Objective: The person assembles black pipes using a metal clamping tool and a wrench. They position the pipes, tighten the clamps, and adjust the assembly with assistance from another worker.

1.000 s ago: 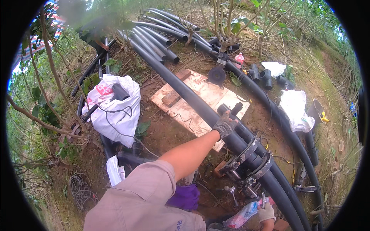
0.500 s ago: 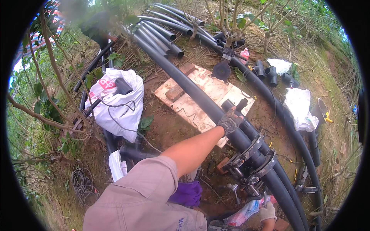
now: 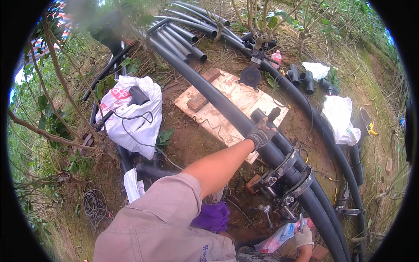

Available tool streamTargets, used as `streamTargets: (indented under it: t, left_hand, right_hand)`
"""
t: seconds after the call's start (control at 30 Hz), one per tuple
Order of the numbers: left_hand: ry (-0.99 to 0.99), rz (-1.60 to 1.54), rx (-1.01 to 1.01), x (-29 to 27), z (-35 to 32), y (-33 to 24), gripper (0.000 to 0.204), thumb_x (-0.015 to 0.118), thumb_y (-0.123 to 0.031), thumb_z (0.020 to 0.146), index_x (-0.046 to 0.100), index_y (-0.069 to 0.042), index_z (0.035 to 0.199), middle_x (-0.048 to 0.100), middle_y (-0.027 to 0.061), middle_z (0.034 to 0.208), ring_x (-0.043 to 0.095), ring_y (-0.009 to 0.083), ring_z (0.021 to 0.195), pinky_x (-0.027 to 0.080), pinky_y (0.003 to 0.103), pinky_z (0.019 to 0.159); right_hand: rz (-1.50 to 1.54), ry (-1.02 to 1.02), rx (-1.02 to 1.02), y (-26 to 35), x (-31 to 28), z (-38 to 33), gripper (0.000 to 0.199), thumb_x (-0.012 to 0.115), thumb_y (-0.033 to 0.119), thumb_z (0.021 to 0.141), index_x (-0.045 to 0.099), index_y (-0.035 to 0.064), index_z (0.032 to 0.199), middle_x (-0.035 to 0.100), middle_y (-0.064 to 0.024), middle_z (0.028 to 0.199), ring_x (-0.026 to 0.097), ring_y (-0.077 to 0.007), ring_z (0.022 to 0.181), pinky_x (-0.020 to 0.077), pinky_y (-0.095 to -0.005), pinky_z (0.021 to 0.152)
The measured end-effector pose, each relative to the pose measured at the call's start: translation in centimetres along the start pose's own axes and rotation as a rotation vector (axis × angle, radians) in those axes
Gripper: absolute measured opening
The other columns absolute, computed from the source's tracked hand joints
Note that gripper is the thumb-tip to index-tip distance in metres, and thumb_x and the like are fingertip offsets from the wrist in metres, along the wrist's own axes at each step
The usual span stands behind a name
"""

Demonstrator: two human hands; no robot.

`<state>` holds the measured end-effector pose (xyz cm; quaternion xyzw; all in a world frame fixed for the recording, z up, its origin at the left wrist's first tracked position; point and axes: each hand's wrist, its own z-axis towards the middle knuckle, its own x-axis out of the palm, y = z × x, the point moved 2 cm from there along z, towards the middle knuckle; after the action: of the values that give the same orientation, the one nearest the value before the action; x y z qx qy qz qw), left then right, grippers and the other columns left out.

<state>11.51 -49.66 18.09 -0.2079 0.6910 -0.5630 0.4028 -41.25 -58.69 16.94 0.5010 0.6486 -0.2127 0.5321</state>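
My left hand (image 3: 261,134), in a grey fingerless glove, grips the long black pipe (image 3: 209,94) near a black tee fitting (image 3: 273,115). That pipe slants across the view and passes through a metal clamp (image 3: 286,177) with curved jaws and bolts. A second black pipe (image 3: 325,209) lies along its right side. At the lower edge my right hand (image 3: 304,238), in a whitish glove, is closed around a slim silver metal tool (image 3: 300,222), whose kind I cannot make out. Beside it lies a pink and blue plastic bag (image 3: 279,238). A silver T-shaped tool (image 3: 266,214) is left of the clamp.
Beneath the pipe lies a pale board (image 3: 257,102) with a brick (image 3: 197,103). A white sack (image 3: 131,131) stands left. Black pipes (image 3: 174,37) are stacked at the back; a co-worker's hand (image 3: 130,42) shows there. Fittings (image 3: 307,82) and a cable coil (image 3: 94,205) lie aside.
My hands keep the same holds on the pipe and the metal tool. Only a very slight shift of the view shows.
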Motion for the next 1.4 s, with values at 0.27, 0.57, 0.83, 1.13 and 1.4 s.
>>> streamTargets:
  t: [0.27,0.57,0.83,1.13,1.4]
  left_hand:
    - [0.021,0.021,-0.004,-0.5,-0.2,0.0,0.078,0.073,-0.037,0.091,0.04,0.0,0.151,0.07,0.0131,0.111,0.065,0.0253,0.106,0.049,0.037,0.099]
    - [0.067,-0.088,-0.168,-1.4,0.2,-0.7,0.073,0.072,-0.03,0.095,0.035,-0.008,0.155,0.066,0.0094,0.111,0.067,0.0146,0.077,0.056,0.033,0.065]
    - [0.09,-0.109,-0.192,-0.6,-0.1,-1.9,0.077,0.074,-0.03,0.094,0.036,-0.004,0.155,0.062,0.0064,0.105,0.066,0.0126,0.072,0.051,0.028,0.058]
    - [0.09,-0.097,-0.198,-1.2,0.1,-1.2,0.074,0.074,-0.03,0.094,0.038,-0.006,0.153,0.063,0.0059,0.102,0.065,0.012,0.07,0.051,0.029,0.055]
    - [0.133,0.057,-0.094,-0.7,0.3,-0.8,0.072,0.071,-0.033,0.096,0.039,-0.001,0.153,0.062,0.0043,0.093,0.066,0.0115,0.074,0.053,0.029,0.075]
  right_hand:
    - [0.044,0.018,-0.031,3.1,-1.0,-1.5,0.032,0.074,0.024,0.086,0.059,-0.0016,0.097,0.067,-0.0277,0.09,0.066,-0.0449,0.088,0.0498,-0.0495,0.078]
    - [-0.011,0.145,0.049,4.3,-2.7,-0.9,0.037,0.068,0.032,0.092,0.059,-0.0008,0.107,0.067,-0.0319,0.1,0.063,-0.0502,0.101,0.049,-0.053,0.083]
    - [0.062,0.166,0.067,4.4,-3.8,-2.2,0.038,0.067,0.035,0.094,0.06,0.0006,0.108,0.068,-0.0301,0.1,0.065,-0.0478,0.101,0.0499,-0.0518,0.084]
    - [0.103,0.177,0.069,5.2,-4.1,-2.5,0.04,0.066,0.037,0.095,0.06,0.0004,0.111,0.068,-0.0293,0.101,0.066,-0.0471,0.1,0.0505,-0.0505,0.085]
    - [0.095,0.169,0.063,5.6,-4.2,-2.0,0.038,0.067,0.035,0.095,0.061,0.0011,0.111,0.068,-0.0288,0.101,0.066,-0.0463,0.101,0.0504,-0.0496,0.085]
